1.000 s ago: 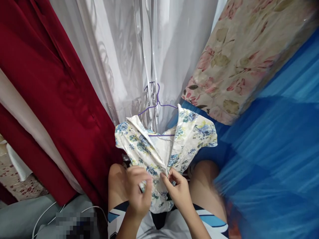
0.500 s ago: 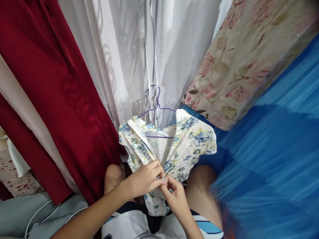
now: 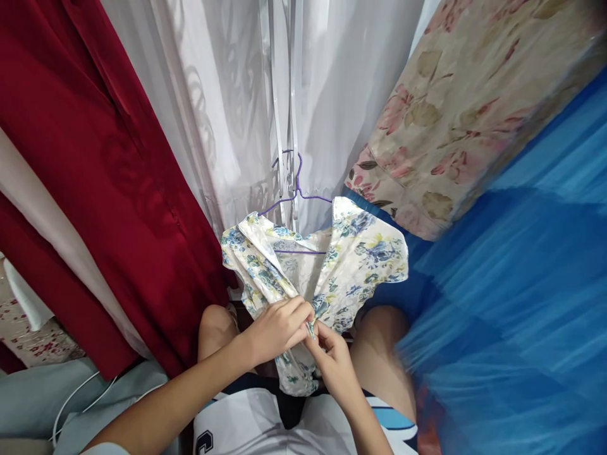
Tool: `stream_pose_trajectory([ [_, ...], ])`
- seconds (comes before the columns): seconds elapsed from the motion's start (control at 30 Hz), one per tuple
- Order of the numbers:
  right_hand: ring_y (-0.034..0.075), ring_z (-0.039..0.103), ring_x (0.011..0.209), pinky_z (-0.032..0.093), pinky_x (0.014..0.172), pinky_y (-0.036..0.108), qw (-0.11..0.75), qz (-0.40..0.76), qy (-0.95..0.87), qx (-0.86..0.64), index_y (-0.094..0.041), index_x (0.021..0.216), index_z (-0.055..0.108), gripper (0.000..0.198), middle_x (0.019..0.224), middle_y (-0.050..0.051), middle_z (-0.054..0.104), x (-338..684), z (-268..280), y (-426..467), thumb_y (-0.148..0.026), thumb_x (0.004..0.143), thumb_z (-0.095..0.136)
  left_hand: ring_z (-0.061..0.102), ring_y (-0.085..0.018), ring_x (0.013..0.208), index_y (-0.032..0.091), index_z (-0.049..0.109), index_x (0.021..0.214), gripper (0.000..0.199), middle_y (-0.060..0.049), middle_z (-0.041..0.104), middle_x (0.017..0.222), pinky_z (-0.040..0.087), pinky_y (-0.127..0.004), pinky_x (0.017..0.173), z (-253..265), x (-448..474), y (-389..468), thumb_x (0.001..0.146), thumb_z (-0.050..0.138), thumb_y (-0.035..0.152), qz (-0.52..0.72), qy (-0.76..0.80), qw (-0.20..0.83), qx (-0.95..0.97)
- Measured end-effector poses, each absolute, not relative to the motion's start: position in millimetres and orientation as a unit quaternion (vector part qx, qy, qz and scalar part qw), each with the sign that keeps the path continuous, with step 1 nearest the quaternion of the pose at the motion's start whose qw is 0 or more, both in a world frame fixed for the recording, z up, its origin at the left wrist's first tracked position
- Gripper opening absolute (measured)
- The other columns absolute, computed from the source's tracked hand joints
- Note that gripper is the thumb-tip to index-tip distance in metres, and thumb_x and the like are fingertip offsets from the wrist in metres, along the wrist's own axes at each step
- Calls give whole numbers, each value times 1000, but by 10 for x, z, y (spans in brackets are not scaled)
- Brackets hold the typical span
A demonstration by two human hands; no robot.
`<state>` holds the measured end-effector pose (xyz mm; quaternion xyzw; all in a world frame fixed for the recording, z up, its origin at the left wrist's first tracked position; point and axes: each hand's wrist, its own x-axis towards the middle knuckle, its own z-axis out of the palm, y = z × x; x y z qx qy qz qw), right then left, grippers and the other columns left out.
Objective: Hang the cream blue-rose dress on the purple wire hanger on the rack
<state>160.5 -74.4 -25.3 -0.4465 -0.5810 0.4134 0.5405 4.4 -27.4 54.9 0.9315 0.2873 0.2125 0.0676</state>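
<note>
A white blouse (image 3: 370, 253) with blue and yellow flowers hangs on a purple hanger (image 3: 298, 194), its collar spread open at the neck. The hanger's hook is caught on pale straps in front of a white curtain. My left hand (image 3: 284, 323) pinches the blouse's front edge near the middle. Right beside it, my right hand (image 3: 327, 347) grips the same edge between thumb and fingers. The fingertips of both hands meet at the cloth, and a small fold shows between them. Any button there is too small to make out. The blouse's lower part hangs between my knees.
Red cloth (image 3: 128, 189) hangs on the left, and a white curtain (image 3: 227, 95) at the back. On the right are a floral cloth (image 3: 427, 120) and blue tulle (image 3: 512, 303). A white cable (image 3: 71, 395) crosses grey fabric at the lower left.
The blouse and hanger sit slightly higher in view. Both hands stay together on the front edge, with small finger shifts, and more of the fold shows between them.
</note>
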Motion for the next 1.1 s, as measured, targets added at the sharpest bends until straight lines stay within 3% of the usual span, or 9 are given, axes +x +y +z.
stream_pose_trajectory([
  [0.13, 13, 28, 65, 26, 60, 25, 541, 427, -576, -440, -21, 69, 34, 36, 68, -4, 31, 1625, -251, -738, -37, 92, 56, 56, -21, 91, 19, 52, 96, 4, -5, 58, 95, 45, -33, 82, 514, 58, -281, 94, 49, 18, 227, 309, 26, 923],
  [0.53, 14, 28, 67, 25, 60, 26, 534, 438, -581, -431, -21, 71, 37, 36, 70, -3, 30, 1642, -279, -740, -43, 92, 57, 55, -21, 90, 18, 56, 91, 15, -6, 59, 92, 44, -35, 82, 454, 23, -272, 99, 44, 21, 249, 301, -40, 920],
  [0.7, 13, 27, 65, 24, 59, 26, 561, 456, -546, -423, -21, 71, 39, 37, 70, -3, 28, 1623, -359, -732, -45, 92, 57, 54, -22, 88, 17, 59, 95, 17, -8, 62, 93, 42, -37, 79, 877, -42, 81, 99, 43, 20, 334, 332, -124, 873],
  [0.87, 13, 26, 66, 23, 59, 26, 577, 449, -532, -426, -20, 68, 38, 40, 70, -3, 28, 1685, -286, -718, -45, 91, 58, 51, -28, 105, 19, 61, 99, 12, -11, 61, 109, 39, -42, 88, 1539, -46, 570, 97, 51, 26, 415, 365, -217, 805],
  [1.1, 13, 26, 63, 24, 56, 26, 573, 428, -537, -447, -21, 64, 31, 48, 67, -3, 25, 1999, -261, -683, -48, 87, 63, 52, -27, 110, 21, 58, 98, 11, -7, 65, 110, 36, -42, 95, 1746, 17, 907, 98, 49, 28, 479, 376, -221, 762],
])
